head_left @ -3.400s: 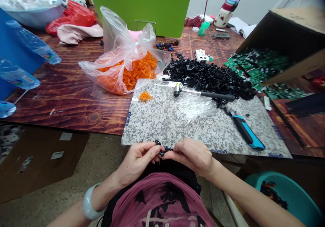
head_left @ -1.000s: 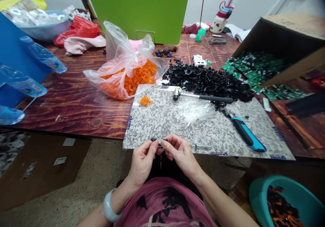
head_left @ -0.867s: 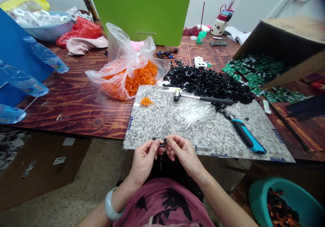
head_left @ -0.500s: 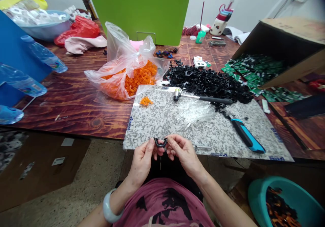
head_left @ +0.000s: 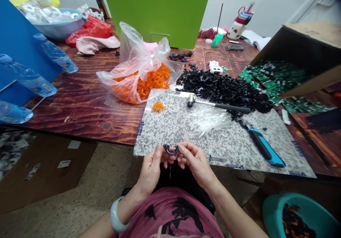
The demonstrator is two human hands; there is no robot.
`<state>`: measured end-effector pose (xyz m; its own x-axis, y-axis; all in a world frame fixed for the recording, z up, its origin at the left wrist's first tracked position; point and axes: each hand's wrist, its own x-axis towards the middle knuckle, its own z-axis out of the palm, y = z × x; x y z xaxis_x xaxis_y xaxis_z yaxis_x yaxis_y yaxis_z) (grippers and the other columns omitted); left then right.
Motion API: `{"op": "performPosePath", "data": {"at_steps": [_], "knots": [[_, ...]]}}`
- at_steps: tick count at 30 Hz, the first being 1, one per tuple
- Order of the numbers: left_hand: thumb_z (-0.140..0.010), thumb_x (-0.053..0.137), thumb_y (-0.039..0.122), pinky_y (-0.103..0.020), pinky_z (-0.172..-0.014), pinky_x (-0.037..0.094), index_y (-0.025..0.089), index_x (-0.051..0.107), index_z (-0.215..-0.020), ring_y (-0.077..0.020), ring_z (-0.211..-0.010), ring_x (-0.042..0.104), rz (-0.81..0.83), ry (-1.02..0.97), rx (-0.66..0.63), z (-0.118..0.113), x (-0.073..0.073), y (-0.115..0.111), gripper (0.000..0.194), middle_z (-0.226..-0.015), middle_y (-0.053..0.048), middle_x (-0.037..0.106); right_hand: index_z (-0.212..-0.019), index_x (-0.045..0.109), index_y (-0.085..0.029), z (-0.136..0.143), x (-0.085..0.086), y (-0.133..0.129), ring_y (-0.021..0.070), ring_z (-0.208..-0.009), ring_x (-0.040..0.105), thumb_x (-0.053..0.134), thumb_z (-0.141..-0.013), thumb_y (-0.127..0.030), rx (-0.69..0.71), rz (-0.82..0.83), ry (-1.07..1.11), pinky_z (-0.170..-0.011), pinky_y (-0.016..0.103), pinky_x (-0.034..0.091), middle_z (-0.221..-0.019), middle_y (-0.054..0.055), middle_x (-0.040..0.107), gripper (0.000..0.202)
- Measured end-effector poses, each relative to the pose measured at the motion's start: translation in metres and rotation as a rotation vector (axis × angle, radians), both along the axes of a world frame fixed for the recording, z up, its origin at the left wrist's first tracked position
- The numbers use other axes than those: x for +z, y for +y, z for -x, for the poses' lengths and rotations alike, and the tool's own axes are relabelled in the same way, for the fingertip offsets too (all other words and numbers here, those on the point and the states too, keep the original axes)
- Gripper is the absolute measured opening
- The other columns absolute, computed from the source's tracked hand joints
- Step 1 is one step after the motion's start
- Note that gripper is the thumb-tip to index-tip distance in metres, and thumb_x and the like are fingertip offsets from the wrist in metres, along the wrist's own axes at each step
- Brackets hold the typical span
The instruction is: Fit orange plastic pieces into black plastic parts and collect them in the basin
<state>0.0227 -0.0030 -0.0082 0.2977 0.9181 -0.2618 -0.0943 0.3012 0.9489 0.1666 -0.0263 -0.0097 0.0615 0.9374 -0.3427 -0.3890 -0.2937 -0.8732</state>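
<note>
Between my two hands is a small black curved plastic part (head_left: 171, 151), shaped like a U. My left hand (head_left: 152, 163) pinches its left end between thumb and fingers. The right end is pinched by my right hand (head_left: 194, 160). Both hands are just off the front edge of a speckled grey board (head_left: 170, 128), above my lap. On that board lie a hammer (head_left: 207, 103) with a black handle, blue-and-black cutting pliers (head_left: 266, 147), a heap of thin clear strips (head_left: 210, 121) and a few orange pieces (head_left: 158, 106).
Behind the board are a large pile of black parts (head_left: 226, 87) and a plastic bag of orange parts (head_left: 157, 78). A tipped cardboard box (head_left: 311, 42) spills green pieces at right. A teal tub (head_left: 271, 209) stands low right. Water bottles (head_left: 55, 53) are at left.
My view has turned slightly left, so the table's contents appear shifted right. Both hands keep their pinch on the black curved part, which has tilted slightly.
</note>
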Motion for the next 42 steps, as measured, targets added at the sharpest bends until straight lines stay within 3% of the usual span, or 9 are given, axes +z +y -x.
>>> {"op": "performPosePath", "data": {"at_steps": [7,10,13,18,22,25,29,34,42], "knots": [[-0.077,0.07,0.034,-0.019,-0.058,0.045,0.017,0.069,-0.095,-0.0085,-0.06,0.053,-0.077,-0.024,0.058,-0.004,-0.001,0.0,0.025,-0.077,0.0,0.064,-0.083,0.066,-0.016,0.009,0.012,0.0,0.0096,-0.06,0.059,0.075,-0.07,-0.033,-0.101,0.063,0.263,-0.048,0.018,0.045,-0.073,0.002,0.066,0.023],[-0.076,0.07,0.029,-0.019,-0.062,0.047,0.018,0.071,-0.092,-0.0097,-0.068,0.057,-0.076,-0.051,0.07,-0.006,0.0,0.002,0.019,-0.088,-0.001,0.064,-0.084,0.067,-0.016,0.01,0.012,-0.004,0.0115,-0.063,0.062,0.076,-0.07,-0.032,-0.064,0.073,0.248,-0.05,0.018,0.046,-0.072,0.002,0.067,0.024],[-0.081,0.065,0.029,-0.019,-0.062,0.046,0.017,0.072,-0.086,-0.0097,-0.067,0.056,-0.069,0.001,0.039,-0.003,0.004,0.005,0.015,-0.082,-0.001,0.065,-0.086,0.067,-0.016,0.004,0.011,-0.006,0.0127,-0.065,0.063,0.074,-0.072,-0.034,0.004,0.048,0.128,-0.05,0.019,0.047,-0.073,0.003,0.067,0.024],[-0.088,0.055,0.033,-0.021,-0.056,0.048,0.014,0.066,-0.087,-0.0109,-0.06,0.06,0.002,0.013,-0.206,0.006,0.016,0.015,0.022,-0.081,-0.003,0.067,-0.093,0.066,-0.017,-0.018,0.02,0.005,0.0096,-0.061,0.058,0.065,-0.079,-0.042,0.072,-0.016,-0.157,-0.051,0.02,0.045,-0.081,0.004,0.066,0.029],[-0.089,0.053,0.036,-0.02,-0.053,0.048,0.013,0.064,-0.085,-0.012,-0.063,0.061,-0.013,0.04,-0.395,0.009,0.02,0.019,0.026,-0.077,-0.003,0.064,-0.096,0.066,-0.017,-0.024,0.033,0.016,0.0065,-0.052,0.049,0.062,-0.081,-0.042,0.28,-0.101,-0.31,-0.049,0.019,0.041,-0.07,0.0,0.061,0.029],[-0.088,0.053,0.042,-0.019,-0.051,0.046,0.013,0.063,-0.082,-0.0096,-0.056,0.057,-0.005,0.022,-0.324,0.008,0.02,0.018,0.032,-0.069,-0.001,0.062,-0.088,0.067,-0.016,-0.023,0.033,0.019,0.0059,-0.05,0.048,0.063,-0.08,-0.041,0.346,-0.098,-0.278,-0.048,0.019,0.039,-0.065,-0.002,0.06,0.027],[-0.086,0.05,0.054,-0.022,-0.051,0.047,0.011,0.062,-0.085,-0.0133,-0.058,0.061,0.153,-0.12,-0.166,0.007,0.016,0.011,0.045,-0.07,-0.005,0.065,-0.083,0.066,-0.015,-0.019,0.026,0.018,0.0071,-0.052,0.053,0.069,-0.075,-0.041,0.203,-0.009,-0.141,-0.05,0.019,0.044,-0.062,-0.002,0.061,0.027],[-0.086,0.048,0.056,-0.022,-0.053,0.047,0.009,0.065,-0.09,-0.0149,-0.061,0.063,0.239,-0.216,-0.14,0.005,0.011,0.003,0.05,-0.074,-0.009,0.069,-0.077,0.065,-0.015,-0.014,0.02,0.014,0.0075,-0.053,0.057,0.074,-0.07,-0.04,0.097,0.024,-0.065,-0.051,0.019,0.047,-0.061,-0.001,0.064,0.027],[-0.082,0.06,0.048,-0.019,-0.048,0.037,0.013,0.063,-0.081,-0.008,-0.053,0.048,0.193,-0.151,-0.133,0.004,0.015,0.003,0.035,-0.065,0.001,0.056,-0.077,0.064,-0.015,-0.013,0.024,0.011,0.0079,-0.049,0.055,0.073,-0.07,-0.043,0.113,0.018,-0.155,-0.051,0.021,0.046,-0.06,-0.001,0.063,0.03]]}}
